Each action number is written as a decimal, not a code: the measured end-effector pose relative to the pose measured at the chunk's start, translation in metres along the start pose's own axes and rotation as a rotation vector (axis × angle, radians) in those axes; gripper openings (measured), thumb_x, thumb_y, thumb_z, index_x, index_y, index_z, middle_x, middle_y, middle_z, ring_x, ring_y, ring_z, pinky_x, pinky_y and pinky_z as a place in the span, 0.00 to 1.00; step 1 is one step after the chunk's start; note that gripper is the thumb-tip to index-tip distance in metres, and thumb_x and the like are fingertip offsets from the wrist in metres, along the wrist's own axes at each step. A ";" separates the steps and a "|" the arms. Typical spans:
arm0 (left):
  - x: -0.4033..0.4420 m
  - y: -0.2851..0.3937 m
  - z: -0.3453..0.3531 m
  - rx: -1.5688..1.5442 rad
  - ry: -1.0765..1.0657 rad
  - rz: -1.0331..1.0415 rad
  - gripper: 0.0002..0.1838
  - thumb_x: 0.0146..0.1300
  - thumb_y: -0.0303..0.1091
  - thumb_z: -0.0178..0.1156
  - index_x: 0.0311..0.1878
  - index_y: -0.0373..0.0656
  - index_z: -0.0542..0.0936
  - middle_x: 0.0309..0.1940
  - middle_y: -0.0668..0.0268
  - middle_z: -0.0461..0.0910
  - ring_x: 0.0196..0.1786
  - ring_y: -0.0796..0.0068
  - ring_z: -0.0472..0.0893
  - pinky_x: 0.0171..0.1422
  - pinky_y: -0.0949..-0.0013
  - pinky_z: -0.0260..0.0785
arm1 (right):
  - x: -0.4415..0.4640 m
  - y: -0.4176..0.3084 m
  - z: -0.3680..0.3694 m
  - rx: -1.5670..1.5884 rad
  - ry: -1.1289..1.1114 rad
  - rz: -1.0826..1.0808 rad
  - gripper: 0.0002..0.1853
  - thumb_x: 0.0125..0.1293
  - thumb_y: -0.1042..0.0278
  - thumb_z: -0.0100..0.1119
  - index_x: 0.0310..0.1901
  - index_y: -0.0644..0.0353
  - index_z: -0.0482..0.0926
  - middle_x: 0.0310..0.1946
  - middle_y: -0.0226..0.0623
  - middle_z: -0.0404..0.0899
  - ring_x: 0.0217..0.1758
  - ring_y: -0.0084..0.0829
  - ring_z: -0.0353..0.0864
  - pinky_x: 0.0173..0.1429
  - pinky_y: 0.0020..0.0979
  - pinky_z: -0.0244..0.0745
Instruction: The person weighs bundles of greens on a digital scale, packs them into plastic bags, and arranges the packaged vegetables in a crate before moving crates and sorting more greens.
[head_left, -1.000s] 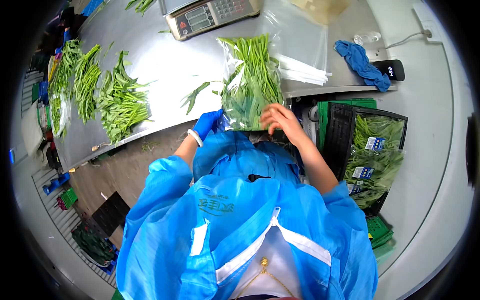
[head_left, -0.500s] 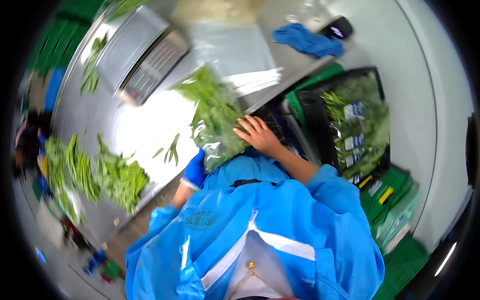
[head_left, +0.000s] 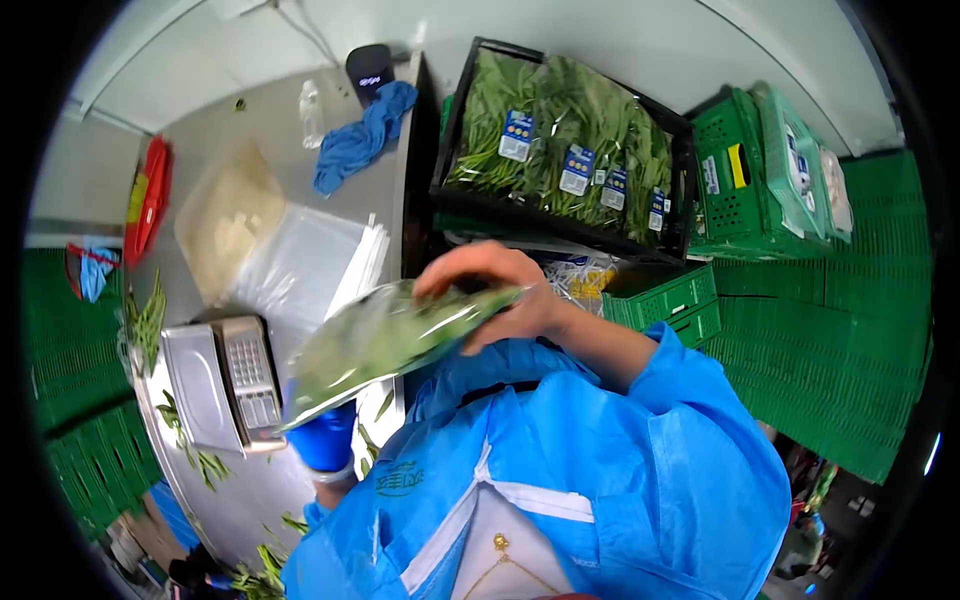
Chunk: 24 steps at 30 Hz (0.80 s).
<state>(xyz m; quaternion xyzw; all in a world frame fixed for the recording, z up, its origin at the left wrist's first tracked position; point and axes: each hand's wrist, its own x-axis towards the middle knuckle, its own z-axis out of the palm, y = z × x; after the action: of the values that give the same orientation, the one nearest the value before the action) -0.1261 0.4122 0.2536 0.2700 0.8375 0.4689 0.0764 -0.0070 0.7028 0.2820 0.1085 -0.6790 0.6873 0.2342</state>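
A clear plastic bag of leafy greens (head_left: 385,345) is held tilted in front of my body. My right hand (head_left: 505,290) grips its right end, fingers curled over the top edge and thumb below. Under the bag's left end is my left hand (head_left: 325,438) in a blue glove, gripping it; most of its fingers are hidden behind the bag. A digital scale (head_left: 250,375) stands on the metal table to the left. Beyond the bag lies a stack of clear plastic bags (head_left: 300,260).
A black crate (head_left: 570,225) of labelled bagged greens sits ahead on the right. Green crates (head_left: 735,185) stand farther right. On the table are a blue cloth (head_left: 365,135), a plastic bottle (head_left: 311,115), a black object (head_left: 370,72) and loose green stems (head_left: 190,440).
My view and body have turned right, toward the black crate. The bag has been lifted and tilted off the table edge. My right hand has gone from resting flat on it to gripping its end.
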 end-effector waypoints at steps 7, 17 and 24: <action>0.050 0.113 0.112 -1.448 -0.697 -0.568 0.20 0.69 0.41 0.49 0.57 0.38 0.73 0.38 0.63 0.81 0.38 0.70 0.79 0.43 0.71 0.71 | -0.143 0.040 -0.065 0.185 0.529 0.638 0.25 0.57 0.67 0.70 0.54 0.65 0.75 0.54 0.40 0.77 0.58 0.31 0.75 0.63 0.35 0.70; 0.146 0.261 0.336 -1.319 -0.895 -0.185 0.27 0.74 0.46 0.44 0.67 0.37 0.63 0.58 0.54 0.74 0.47 0.68 0.79 0.55 0.67 0.69 | -0.115 -0.045 -0.342 0.155 1.132 0.406 0.13 0.68 0.66 0.59 0.49 0.64 0.78 0.41 0.31 0.82 0.40 0.25 0.80 0.44 0.29 0.76; 0.164 0.181 0.469 -0.441 -0.673 -0.016 0.24 0.69 0.38 0.54 0.66 0.41 0.68 0.58 0.58 0.75 0.58 0.65 0.76 0.61 0.65 0.68 | -0.187 0.062 -0.499 -0.478 0.916 1.063 0.41 0.62 0.56 0.65 0.71 0.62 0.54 0.64 0.45 0.66 0.64 0.37 0.69 0.63 0.34 0.67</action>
<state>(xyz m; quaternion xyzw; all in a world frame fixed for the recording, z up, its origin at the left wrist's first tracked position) -0.0162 0.9220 0.1664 0.3791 0.6469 0.5224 0.4060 0.2108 1.1633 0.1127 -0.5865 -0.6052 0.5179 0.1469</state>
